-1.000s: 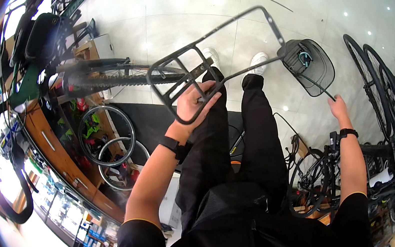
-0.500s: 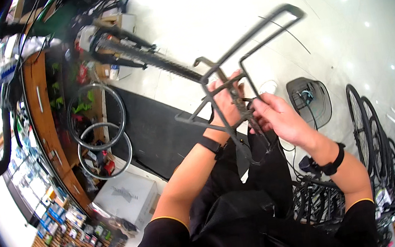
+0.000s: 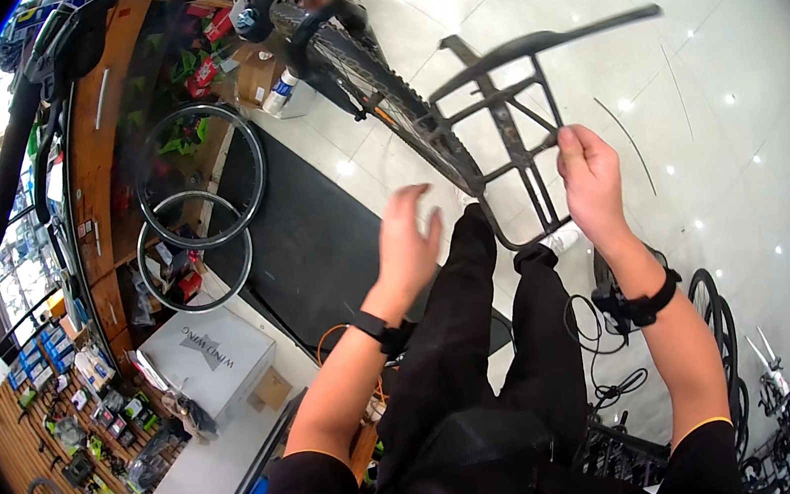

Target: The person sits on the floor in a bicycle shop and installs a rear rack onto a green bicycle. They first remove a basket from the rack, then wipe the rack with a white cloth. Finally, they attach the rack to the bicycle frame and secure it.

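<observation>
Hanging from the right hand (image 3: 592, 181) alone, the black metal rack (image 3: 503, 121) stands out over the tiled floor (image 3: 698, 174); held at one side rail, it could tip or twist, I judge, since most of its frame lies left of that hold; a leftward swing might then knock the knobbly tyre (image 3: 416, 106), though I cannot tell the gap between them; the right hand's thumb and fingers pinch the rail; the left hand (image 3: 407, 245) is empty, thumb apart from loosely bent fingers, touching nothing.
</observation>
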Demonstrator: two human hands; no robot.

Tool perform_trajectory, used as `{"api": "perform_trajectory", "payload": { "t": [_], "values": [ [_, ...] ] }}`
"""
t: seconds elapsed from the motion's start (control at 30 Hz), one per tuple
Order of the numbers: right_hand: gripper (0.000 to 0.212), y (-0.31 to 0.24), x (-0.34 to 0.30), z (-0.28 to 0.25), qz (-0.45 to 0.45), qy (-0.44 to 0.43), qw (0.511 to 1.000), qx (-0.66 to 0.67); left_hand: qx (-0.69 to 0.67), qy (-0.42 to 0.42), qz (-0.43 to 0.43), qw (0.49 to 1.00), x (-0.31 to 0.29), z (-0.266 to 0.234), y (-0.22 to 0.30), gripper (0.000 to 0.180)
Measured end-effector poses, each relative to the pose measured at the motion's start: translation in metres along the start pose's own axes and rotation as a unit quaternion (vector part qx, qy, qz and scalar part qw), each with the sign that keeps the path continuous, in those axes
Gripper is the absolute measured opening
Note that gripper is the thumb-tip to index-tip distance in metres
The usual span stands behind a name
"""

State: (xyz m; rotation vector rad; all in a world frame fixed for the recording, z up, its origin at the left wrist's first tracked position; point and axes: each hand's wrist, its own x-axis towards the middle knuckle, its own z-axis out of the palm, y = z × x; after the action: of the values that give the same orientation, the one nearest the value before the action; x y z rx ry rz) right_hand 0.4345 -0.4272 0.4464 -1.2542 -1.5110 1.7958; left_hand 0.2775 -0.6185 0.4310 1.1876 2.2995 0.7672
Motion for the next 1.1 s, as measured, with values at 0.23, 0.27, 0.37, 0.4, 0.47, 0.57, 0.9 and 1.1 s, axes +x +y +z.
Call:
{"api": "perform_trajectory", "payload": {
  "t": [0.23,0.27,0.37,0.4,0.47,0.57,0.9,1.1],
  "values": [
    [0.035,-0.012,0.066,0.067,-0.026,-0.05,0.993,-0.104,-0.126,0.155,-0.098,0.975,0.09,-0.052,-0.061,0.028],
    [0.036,-0.015,0.07,0.074,-0.027,-0.06,0.991,-0.115,-0.145,0.172,-0.082,0.971,0.1,-0.054,-0.071,0.028],
    [0.036,-0.019,0.083,0.087,-0.03,-0.069,0.987,-0.141,-0.131,0.188,-0.057,0.972,0.134,-0.064,-0.075,0.026],
    [0.036,-0.02,0.087,0.09,-0.032,-0.075,0.986,-0.147,-0.135,0.179,-0.075,0.972,0.143,-0.067,-0.077,0.025],
    [0.036,-0.019,0.093,0.095,-0.033,-0.08,0.986,-0.144,-0.235,0.151,-0.113,0.953,0.159,-0.072,-0.073,0.025],
    [0.035,-0.015,0.1,0.099,-0.028,-0.083,0.988,-0.129,-0.341,0.11,-0.134,0.924,0.181,-0.08,-0.053,0.027],
    [0.034,-0.003,0.103,0.089,-0.004,-0.086,0.992,-0.087,-0.718,0.029,-0.293,0.631,0.217,-0.074,-0.057,0.016],
    [0.034,0.003,0.099,0.084,0.028,-0.086,0.995,-0.048,-0.779,0.061,-0.36,0.51,0.234,-0.063,-0.055,0.018]
  ]
}}
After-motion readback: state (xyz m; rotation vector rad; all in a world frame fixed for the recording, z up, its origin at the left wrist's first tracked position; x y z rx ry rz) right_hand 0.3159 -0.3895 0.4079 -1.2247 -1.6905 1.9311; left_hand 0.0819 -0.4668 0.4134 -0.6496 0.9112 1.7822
